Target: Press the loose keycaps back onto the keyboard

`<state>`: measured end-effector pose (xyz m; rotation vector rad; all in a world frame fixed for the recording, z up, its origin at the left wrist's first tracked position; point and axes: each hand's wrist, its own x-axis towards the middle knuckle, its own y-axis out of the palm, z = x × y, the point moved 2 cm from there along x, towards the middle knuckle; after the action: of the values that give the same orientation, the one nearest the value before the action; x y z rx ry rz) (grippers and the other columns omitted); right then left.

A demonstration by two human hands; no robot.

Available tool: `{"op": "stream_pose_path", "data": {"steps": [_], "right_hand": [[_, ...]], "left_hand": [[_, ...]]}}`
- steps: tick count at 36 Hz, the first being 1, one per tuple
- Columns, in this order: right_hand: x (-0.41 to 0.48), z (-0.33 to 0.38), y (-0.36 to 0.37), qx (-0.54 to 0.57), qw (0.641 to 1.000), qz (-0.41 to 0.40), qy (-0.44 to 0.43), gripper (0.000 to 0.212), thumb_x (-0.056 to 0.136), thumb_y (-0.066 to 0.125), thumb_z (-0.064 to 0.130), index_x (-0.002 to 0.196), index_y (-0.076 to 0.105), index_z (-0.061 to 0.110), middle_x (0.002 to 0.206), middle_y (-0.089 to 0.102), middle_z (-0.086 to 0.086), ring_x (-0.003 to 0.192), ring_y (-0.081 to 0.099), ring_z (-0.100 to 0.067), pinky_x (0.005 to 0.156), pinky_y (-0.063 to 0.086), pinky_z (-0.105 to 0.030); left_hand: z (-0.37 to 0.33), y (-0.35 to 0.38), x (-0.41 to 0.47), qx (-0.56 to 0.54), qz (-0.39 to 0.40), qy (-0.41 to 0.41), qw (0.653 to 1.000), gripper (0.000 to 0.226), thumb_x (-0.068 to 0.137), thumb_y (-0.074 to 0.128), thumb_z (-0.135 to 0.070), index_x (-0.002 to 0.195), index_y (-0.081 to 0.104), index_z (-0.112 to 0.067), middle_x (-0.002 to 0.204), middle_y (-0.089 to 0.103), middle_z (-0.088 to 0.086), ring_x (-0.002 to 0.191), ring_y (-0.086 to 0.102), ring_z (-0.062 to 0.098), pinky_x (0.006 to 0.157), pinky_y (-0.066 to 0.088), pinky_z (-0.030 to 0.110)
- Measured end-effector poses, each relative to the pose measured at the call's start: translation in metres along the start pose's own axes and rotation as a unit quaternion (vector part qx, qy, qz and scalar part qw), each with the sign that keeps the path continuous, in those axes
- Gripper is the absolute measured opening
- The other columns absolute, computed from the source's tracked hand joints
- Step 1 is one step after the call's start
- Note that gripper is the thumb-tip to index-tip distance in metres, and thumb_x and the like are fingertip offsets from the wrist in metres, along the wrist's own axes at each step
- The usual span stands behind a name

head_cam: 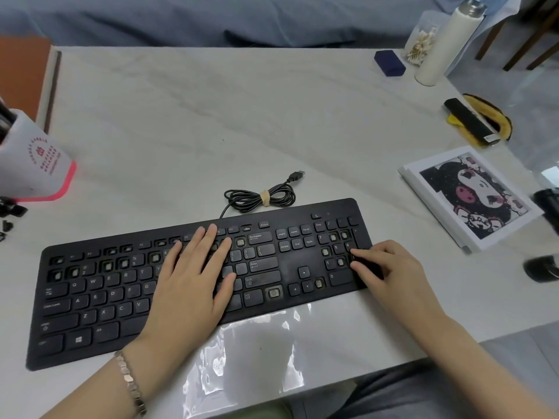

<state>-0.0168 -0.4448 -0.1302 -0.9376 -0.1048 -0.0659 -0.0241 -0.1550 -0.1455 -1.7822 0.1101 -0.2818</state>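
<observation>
Nearest the lens, a clear plastic bag [257,352] is laid on the white table [211,116], lower centre, partly tucked under the black keyboard [99,297]. The left hand [193,276], with a bracelet [131,382] worn at the wrist, is spread flat and relaxed over the central keys, nothing being grasped. The right hand [390,267] is curled at the keypad's right edge, forefinger and thumb set against a dark keycap [364,263]; whether it is pinched or only pressed cannot be told. Bare sockets [273,292] are seen scattered along several rows. A coiled cable [263,198] is placed just above the keyboard. A printed cup [33,164] is shown at left, a framed picture [472,195] at right.
</observation>
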Motion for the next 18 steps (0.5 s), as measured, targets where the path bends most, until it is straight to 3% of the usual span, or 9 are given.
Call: {"op": "stream_pose_path", "data": {"steps": [6,9,14,18], "right_hand": [[0.005,0.003,-0.001,-0.054,0.998,0.029,-0.029,0.018,0.076,0.073,0.01,0.094,0.07,0.008,0.092,0.058,0.001,0.077,0.056,-0.014,0.07,0.042,-0.024],[0.009,0.003,-0.002,-0.084,0.994,0.043,-0.058,0.016,0.074,0.075,0.011,0.089,0.069,0.008,0.092,0.06,0.0,0.077,0.052,-0.009,0.065,0.04,-0.019],[0.013,0.003,-0.006,-0.103,0.987,0.057,-0.108,0.02,0.071,0.077,0.006,0.089,0.069,0.008,0.089,0.062,-0.001,0.077,0.05,-0.009,0.064,0.038,-0.015],[0.016,0.001,-0.009,-0.101,0.985,0.084,-0.116,0.02,0.071,0.077,0.004,0.089,0.071,0.007,0.089,0.063,-0.002,0.07,0.055,-0.012,0.064,0.041,-0.024]], "left_hand": [[0.0,0.0,0.0,-0.004,-0.001,0.0,1.0,0.065,0.1,0.013,-0.045,0.129,0.057,-0.007,0.14,0.048,0.016,0.132,0.034,0.025,0.11,0.018,0.041],[0.0,0.0,-0.001,-0.003,-0.011,0.0,1.0,0.06,0.099,0.02,-0.042,0.128,0.057,-0.007,0.139,0.049,0.016,0.132,0.034,0.025,0.109,0.019,0.042],[0.0,-0.001,-0.001,-0.004,-0.003,0.0,1.0,0.066,0.1,0.012,-0.045,0.128,0.057,-0.007,0.139,0.049,0.016,0.132,0.034,0.025,0.11,0.015,0.038],[0.0,0.0,0.0,-0.005,0.0,0.0,1.0,0.065,0.099,0.012,-0.045,0.129,0.057,-0.007,0.14,0.048,0.015,0.132,0.033,0.024,0.11,0.016,0.039]]}}
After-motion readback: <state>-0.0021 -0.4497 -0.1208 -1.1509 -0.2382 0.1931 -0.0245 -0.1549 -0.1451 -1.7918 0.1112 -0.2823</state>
